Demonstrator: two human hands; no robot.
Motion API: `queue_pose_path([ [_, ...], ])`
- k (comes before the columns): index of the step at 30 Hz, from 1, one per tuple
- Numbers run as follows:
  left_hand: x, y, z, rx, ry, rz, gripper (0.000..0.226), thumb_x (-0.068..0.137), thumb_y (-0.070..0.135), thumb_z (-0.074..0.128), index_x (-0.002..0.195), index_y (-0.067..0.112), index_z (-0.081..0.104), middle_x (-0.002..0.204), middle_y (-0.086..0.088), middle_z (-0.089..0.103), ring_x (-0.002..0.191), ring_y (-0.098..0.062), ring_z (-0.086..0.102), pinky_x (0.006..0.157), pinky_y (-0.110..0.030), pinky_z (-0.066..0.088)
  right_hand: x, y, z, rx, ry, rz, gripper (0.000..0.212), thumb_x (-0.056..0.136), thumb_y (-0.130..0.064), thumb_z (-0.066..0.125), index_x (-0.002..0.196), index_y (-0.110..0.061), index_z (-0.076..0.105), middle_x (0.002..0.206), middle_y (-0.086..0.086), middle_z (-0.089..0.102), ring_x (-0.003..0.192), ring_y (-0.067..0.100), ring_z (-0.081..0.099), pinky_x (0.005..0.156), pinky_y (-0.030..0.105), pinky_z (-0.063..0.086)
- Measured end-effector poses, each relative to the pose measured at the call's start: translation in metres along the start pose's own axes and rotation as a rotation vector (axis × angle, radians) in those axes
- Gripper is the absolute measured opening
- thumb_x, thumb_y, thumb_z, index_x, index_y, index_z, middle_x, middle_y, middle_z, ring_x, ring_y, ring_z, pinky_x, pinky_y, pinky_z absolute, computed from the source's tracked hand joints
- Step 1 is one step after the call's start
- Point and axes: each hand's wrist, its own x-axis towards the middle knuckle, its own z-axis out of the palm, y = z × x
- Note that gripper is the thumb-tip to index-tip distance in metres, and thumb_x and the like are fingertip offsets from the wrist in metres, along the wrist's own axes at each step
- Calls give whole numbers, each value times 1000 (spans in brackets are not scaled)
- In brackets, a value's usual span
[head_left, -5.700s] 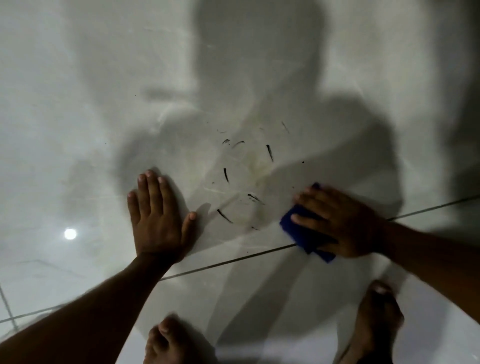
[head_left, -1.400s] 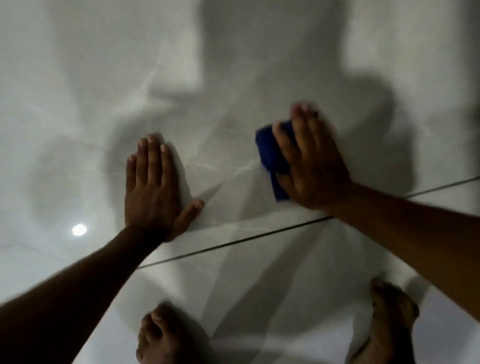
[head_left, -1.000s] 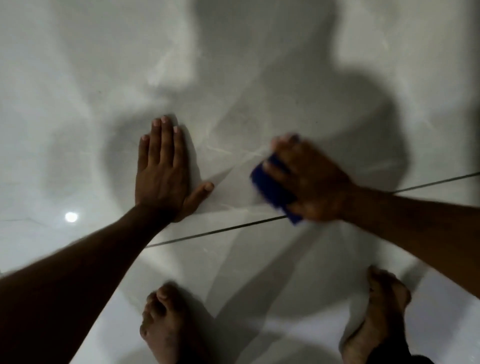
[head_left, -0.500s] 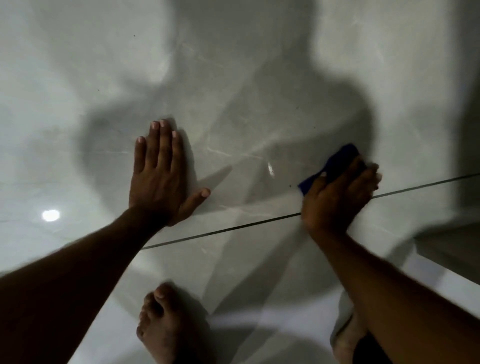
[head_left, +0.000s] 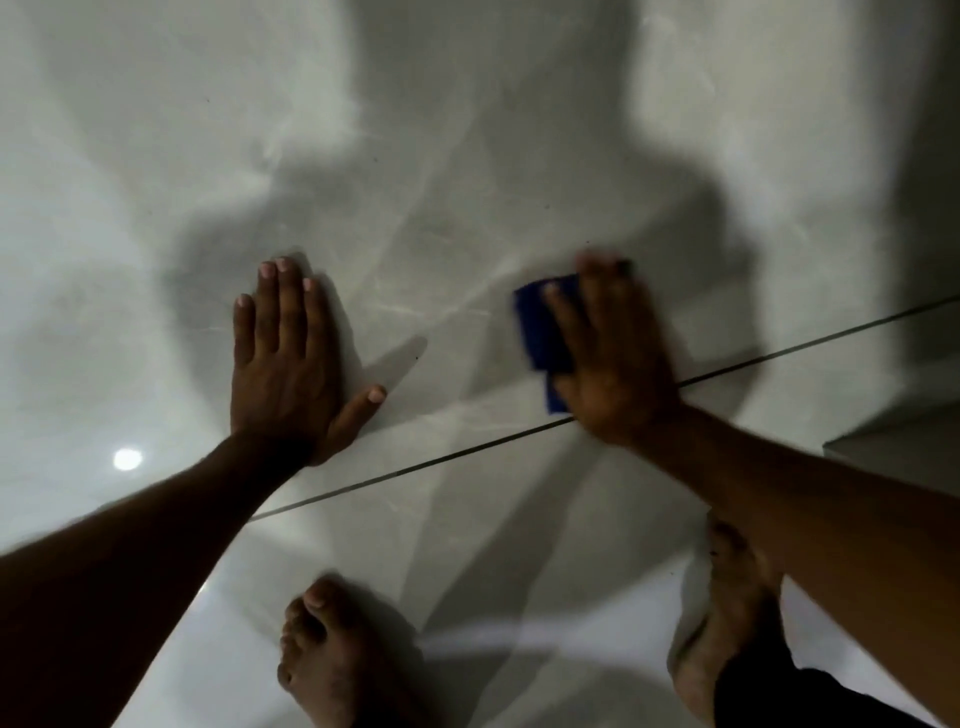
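A blue cloth (head_left: 543, 332) lies flat on the glossy pale floor tile (head_left: 441, 223), just above the dark grout line (head_left: 779, 358). My right hand (head_left: 613, 358) presses down on the cloth with its fingers stretched out and covers its right part; the hand is blurred with motion. My left hand (head_left: 288, 353) rests flat on the tile to the left, fingers straight and together, thumb spread out. It holds nothing.
My two bare feet (head_left: 332, 654) (head_left: 727, 613) stand on the nearer tile below the grout line. A lamp's reflection (head_left: 127, 459) shines at the left. A grey raised edge (head_left: 893, 457) enters from the right. My shadow darkens the tile ahead.
Dark marks seen on the tile 5.7 s ago are gone. My right hand has swept the cloth back and forth, and since half a second ago it moved left with fingers flattened. The left hand stayed planted.
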Motion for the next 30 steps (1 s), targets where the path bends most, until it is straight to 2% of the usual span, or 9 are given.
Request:
queue_pose_path([
  [7, 0, 4, 2, 14, 16, -26, 111, 85, 78, 18, 153, -10, 6, 160, -38, 4, 151, -49, 0, 123, -58, -1, -6, -24, 3, -41, 15, 356, 75, 84, -32, 50, 151, -4, 32, 155, 33, 27, 144, 54, 22, 117, 66, 21],
  [10, 0, 2, 3, 8, 24, -11, 110, 86, 76, 18, 153, -9, 5, 160, -37, 3, 151, -48, -2, 123, -57, -3, 3, -67, 12, -11, -47, 137, 86, 79, -40, 56, 152, -7, 26, 157, 32, 25, 146, 51, 20, 120, 64, 13],
  [14, -1, 1, 0, -3, 15, -2, 108, 87, 75, 16, 153, -10, 7, 160, -37, 4, 151, -49, -1, 123, -54, -4, 16, -11, 3, -14, -35, -280, 82, 76, -37, 57, 148, -9, 31, 153, 32, 33, 143, 51, 27, 118, 63, 22],
  [16, 0, 3, -1, -4, 14, -12, 109, 87, 75, 16, 153, -11, 8, 160, -37, 5, 151, -49, 0, 123, -55, -3, 14, 32, -5, 4, -27, -100, 80, 78, -31, 59, 149, -7, 29, 153, 34, 31, 142, 55, 26, 117, 65, 23],
  [18, 0, 5, 0, 4, 18, -19, 110, 86, 77, 17, 153, -10, 8, 160, -38, 5, 151, -49, 1, 123, -56, -3, 11, 54, -10, -3, -24, 340, 78, 86, -33, 52, 153, -7, 22, 158, 32, 21, 146, 52, 18, 120, 62, 18],
  [20, -1, 4, 1, 5, 16, -30, 112, 85, 78, 19, 153, -10, 8, 160, -37, 5, 151, -48, 1, 123, -56, -3, 30, 33, -7, 6, 35, 814, 73, 92, -40, 35, 155, -6, 20, 161, 27, 15, 149, 46, 13, 122, 56, 10],
  [22, 0, 5, 1, -16, 14, -28, 114, 84, 79, 17, 153, -11, 9, 161, -36, 5, 151, -48, 0, 123, -57, -2, 70, -19, -7, 47, 80, 1001, 74, 90, -41, 30, 154, -5, 25, 160, 27, 19, 148, 46, 17, 122, 54, 9],
  [27, -5, -2, 0, -237, 109, -31, 120, 85, 81, 10, 148, -21, 12, 158, -40, 7, 150, -49, 1, 123, -51, -7, 102, -162, 8, 119, -23, 10, 78, 82, -47, 46, 152, -14, 35, 159, 22, 30, 148, 44, 22, 120, 58, 15],
  [30, -8, -7, -6, -374, 151, -29, 123, 84, 83, 16, 146, -23, 9, 157, -41, 4, 149, -46, -1, 122, -49, -6, 100, -116, 2, 70, -129, -579, 73, 85, -45, 46, 151, -15, 37, 159, 20, 31, 149, 41, 22, 121, 54, 16],
])
